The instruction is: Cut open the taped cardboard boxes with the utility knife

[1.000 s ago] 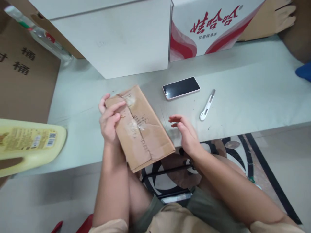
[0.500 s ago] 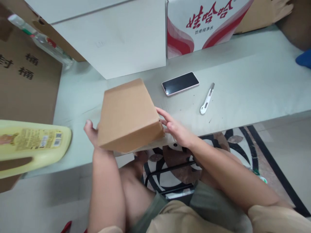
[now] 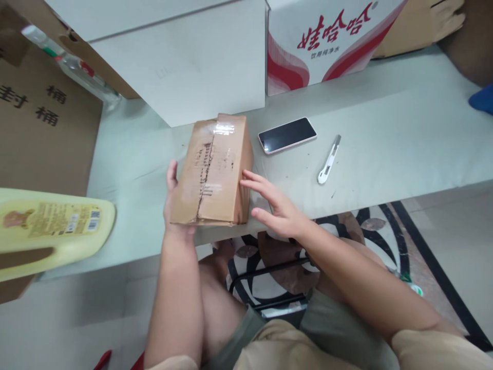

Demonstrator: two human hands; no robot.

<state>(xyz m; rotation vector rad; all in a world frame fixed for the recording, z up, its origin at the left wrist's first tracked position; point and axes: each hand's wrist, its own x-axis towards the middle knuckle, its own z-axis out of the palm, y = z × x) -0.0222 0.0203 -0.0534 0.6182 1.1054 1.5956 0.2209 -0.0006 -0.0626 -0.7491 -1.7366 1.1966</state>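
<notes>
Where the carton (image 3: 213, 172) is: between your two hands, tilted with its taped face toward you, by the near edge of the table (image 3: 389, 128); can't tell if it touches the tabletop.
Left hand (image 3: 168, 205): grasping the carton at its left side and lower-left corner; most fingers hidden, so exact hold unclear.
Right hand (image 3: 279, 208): loose, fingers spread at the right side wall, seemingly just touching; not closed on anything.
Weight: probably light, since your left hand seems to carry most of it; contents not visible.
Stiffness: thin cardboard, likely firm at the edges, softer mid-panel; would dent if you squeeze.
Surface: clear tape (image 3: 226, 126) glossy, maybe slick under your fingers; bare card should grip better.
Weak spot: ragged seam (image 3: 204, 177) down the taped face; don't pinch there.
Best hold for you: palms flat on opposite side walls, or one under the base.
Phone (image 3: 287, 135): flat beyond your right hand.
Cutter (image 3: 329, 159): lying right of the phone, apart from your hands.
</notes>
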